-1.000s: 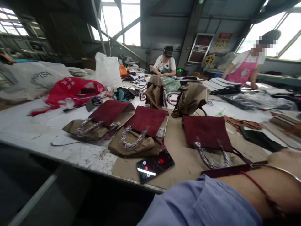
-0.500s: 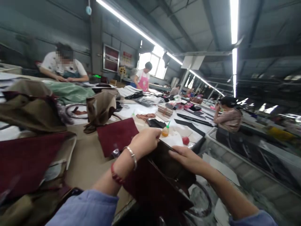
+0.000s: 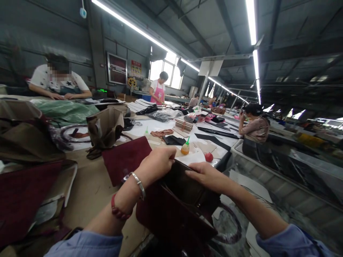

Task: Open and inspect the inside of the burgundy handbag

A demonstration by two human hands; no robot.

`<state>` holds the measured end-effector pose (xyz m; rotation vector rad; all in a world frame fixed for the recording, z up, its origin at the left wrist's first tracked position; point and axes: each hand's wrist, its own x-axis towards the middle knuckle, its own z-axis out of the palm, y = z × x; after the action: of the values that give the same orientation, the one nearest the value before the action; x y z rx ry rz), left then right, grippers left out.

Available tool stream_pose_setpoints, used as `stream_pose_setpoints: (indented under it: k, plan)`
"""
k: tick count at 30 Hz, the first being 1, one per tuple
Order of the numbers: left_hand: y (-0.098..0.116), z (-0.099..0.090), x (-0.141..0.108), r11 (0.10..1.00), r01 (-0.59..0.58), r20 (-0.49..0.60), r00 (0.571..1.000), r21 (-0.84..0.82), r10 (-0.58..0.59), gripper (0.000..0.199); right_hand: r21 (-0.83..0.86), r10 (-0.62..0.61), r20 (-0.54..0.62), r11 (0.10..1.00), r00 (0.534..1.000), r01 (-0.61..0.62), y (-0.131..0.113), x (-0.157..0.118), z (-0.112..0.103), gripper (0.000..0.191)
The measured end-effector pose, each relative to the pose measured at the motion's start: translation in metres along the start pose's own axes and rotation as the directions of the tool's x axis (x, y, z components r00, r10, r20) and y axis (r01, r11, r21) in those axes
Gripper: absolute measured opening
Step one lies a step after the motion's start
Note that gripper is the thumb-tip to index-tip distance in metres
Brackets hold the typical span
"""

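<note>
Near edge of the desk (image 3: 93, 192), right of centre: a dark maroon bag (image 3: 174, 214) held open at its mouth, hanging partly over the desk's near edge. Left hand (image 3: 157, 165) closed on the bag's left rim, grip narrow, fingers curled over the edge; a silver bangle and a red bead bracelet on that wrist. Right hand (image 3: 205, 175) laid on the bag's right rim, fingers (image 3: 191, 167) stretched flat and pinching the edge, thumb side hidden, so tightness of that grip hard to tell. Blue sleeves on both forearms.

Just beyond the left hand, flat on the desk, a maroon panel (image 3: 125, 159). Farther right, a small glue bottle (image 3: 184, 148) with a green tip, upright, and a red ball (image 3: 209, 157) just beside a white sheet. Far left, a brown bag (image 3: 104, 128) standing slumped. At the far left edge, a seated person (image 3: 57, 82) bent over the desk; farther back, a person in a pink apron (image 3: 159, 89); at right, another seated person (image 3: 254, 125).
</note>
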<state>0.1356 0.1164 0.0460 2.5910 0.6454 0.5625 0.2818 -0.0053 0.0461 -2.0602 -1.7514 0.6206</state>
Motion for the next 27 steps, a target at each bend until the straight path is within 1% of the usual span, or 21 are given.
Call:
stream_pose_setpoints:
  k: [3,7,9,12,15,17,19,21,22,24,25,27]
  plan:
    - [-0.002,-0.001,-0.001,1.000,-0.007,0.012,1.000,-0.011,0.007,0.008,-0.014,0.001,0.006,1.000,1.000,-0.001,-0.003,-0.001,-0.001,0.023]
    - [-0.002,-0.003,-0.001,1.000,-0.009,-0.006,1.000,-0.002,0.009,0.007,-0.037,-0.005,0.018,0.999,1.000,0.006,-0.009,0.003,-0.003,0.023]
    - [0.000,-0.003,-0.001,1.000,-0.020,-0.001,1.000,0.014,0.020,0.008,-0.053,-0.036,0.018,0.998,0.999,0.037,-0.011,0.008,-0.002,0.023]
    - [0.003,-0.002,0.000,0.998,-0.020,0.012,1.000,0.056,0.019,0.010,-0.076,-0.091,-0.014,0.993,0.996,0.089,-0.014,0.019,0.002,0.022]
    - [0.004,-0.001,0.000,0.996,0.003,0.026,1.000,0.084,-0.005,0.011,-0.058,-0.139,-0.037,0.989,0.990,0.137,-0.015,0.027,0.006,0.019]
    - [0.002,-0.004,-0.002,0.998,-0.017,0.030,0.999,0.069,0.015,0.011,-0.027,-0.139,-0.044,0.990,0.989,0.138,-0.017,0.029,0.008,0.020]
    - [0.001,-0.008,-0.007,0.995,-0.077,0.001,0.997,0.060,0.077,0.023,-0.001,-0.112,-0.049,0.994,0.992,0.112,-0.019,0.028,0.009,0.022]
    - [-0.002,-0.013,-0.015,0.991,-0.105,-0.040,0.993,0.085,0.108,0.040,-0.002,-0.081,-0.054,0.997,0.995,0.081,-0.022,0.026,0.009,0.023]
    - [-0.003,-0.015,-0.019,0.991,-0.087,-0.047,0.995,0.097,0.092,0.049,-0.014,-0.071,-0.061,0.997,0.996,0.070,-0.023,0.025,0.009,0.023]
    - [-0.006,-0.018,-0.026,0.998,-0.003,-0.031,1.000,0.059,0.004,0.060,-0.037,-0.050,-0.070,0.998,0.996,0.048,-0.027,0.023,0.009,0.024]
    - [-0.008,-0.019,-0.028,0.999,0.043,-0.010,0.999,0.003,-0.043,0.062,-0.044,-0.041,-0.070,0.998,0.997,0.038,-0.029,0.021,0.009,0.024]
    - [-0.013,-0.018,-0.030,0.987,0.098,0.034,0.995,-0.128,-0.095,0.056,-0.057,-0.026,-0.060,0.998,0.998,0.023,-0.033,0.019,0.010,0.023]
